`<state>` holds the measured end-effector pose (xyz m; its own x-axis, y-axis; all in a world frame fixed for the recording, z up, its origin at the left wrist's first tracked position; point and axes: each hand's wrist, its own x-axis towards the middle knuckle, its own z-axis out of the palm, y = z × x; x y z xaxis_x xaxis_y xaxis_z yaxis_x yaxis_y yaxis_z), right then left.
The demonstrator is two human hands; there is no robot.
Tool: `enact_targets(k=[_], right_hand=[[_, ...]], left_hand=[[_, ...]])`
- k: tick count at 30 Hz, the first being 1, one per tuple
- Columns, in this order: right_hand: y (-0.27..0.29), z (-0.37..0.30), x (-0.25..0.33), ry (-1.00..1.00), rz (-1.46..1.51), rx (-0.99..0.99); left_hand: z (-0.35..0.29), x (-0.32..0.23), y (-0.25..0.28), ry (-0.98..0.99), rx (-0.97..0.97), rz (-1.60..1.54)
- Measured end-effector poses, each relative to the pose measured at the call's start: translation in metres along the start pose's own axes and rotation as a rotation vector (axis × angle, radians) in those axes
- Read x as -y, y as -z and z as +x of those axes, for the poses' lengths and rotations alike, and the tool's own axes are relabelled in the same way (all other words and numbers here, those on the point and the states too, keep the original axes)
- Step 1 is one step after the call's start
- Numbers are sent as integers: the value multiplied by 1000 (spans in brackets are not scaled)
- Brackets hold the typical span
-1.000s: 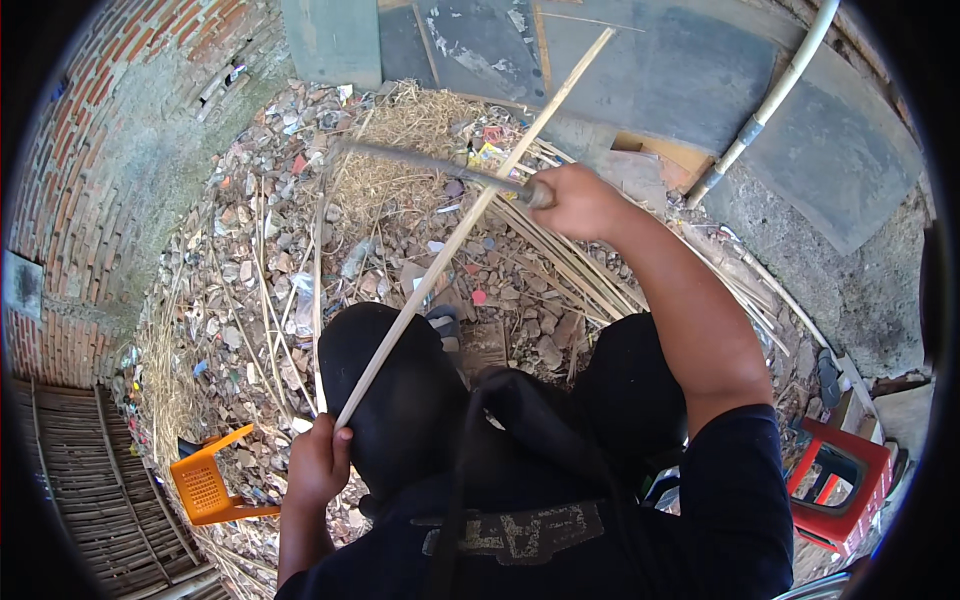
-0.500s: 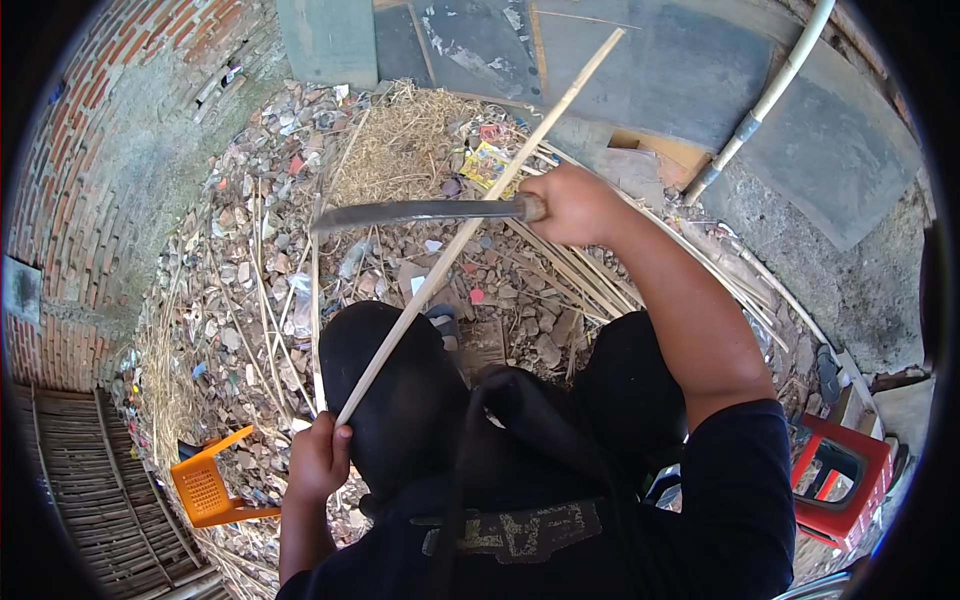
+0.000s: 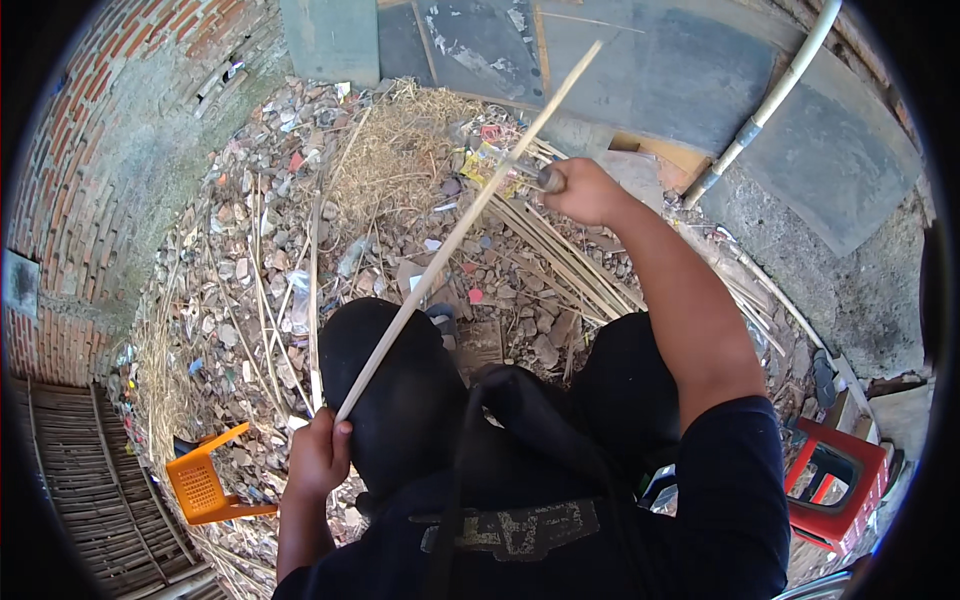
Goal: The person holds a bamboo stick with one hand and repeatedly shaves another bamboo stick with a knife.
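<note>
The fingers of the person's left hand (image 3: 316,460) are curled round the lower end of a long, pale wooden strip (image 3: 432,272), with the thumb pressed along it. The strip slants up and away to the right, over the black-clad left knee (image 3: 385,345), its far end free in front of some grey boards (image 3: 650,75). Holding it by the near end seems meant to keep it steady while leaving most of its length exposed; whether it also rests on the knee is hard to tell. The fingers of the right hand (image 3: 585,192) are clenched round the handle of a knife (image 3: 551,180), just to the right of the strip's upper part. The blade is a blur pointing left, and I cannot tell whether it touches the wood. The right arm reaches well out, perhaps so that the edge works far from the holding hand. Beyond the knees, more strips (image 3: 570,255) lie in a loose bundle on stony, littered ground (image 3: 235,290), probably kept there to be within reach. Another strip (image 3: 316,290) runs along the left side down to the left hand; whether it is gripped too is unclear. Dry straw-like shavings (image 3: 400,150) are heaped ahead. An orange plastic chair (image 3: 203,487) lies at left, and a red stool (image 3: 860,495) is at right.
</note>
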<state>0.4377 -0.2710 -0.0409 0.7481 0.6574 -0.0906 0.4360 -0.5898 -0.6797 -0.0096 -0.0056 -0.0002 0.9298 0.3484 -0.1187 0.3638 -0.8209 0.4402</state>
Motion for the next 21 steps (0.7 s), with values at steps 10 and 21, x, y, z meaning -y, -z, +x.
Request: enact_targets(k=[10,21], right_hand=[[23,-20,16,88,-190,-128],[13,-32,48,242,-394,-28]], left_hand=[[-2,-13,19,51,45,-37],[-12,-24,10,71,-91,168]])
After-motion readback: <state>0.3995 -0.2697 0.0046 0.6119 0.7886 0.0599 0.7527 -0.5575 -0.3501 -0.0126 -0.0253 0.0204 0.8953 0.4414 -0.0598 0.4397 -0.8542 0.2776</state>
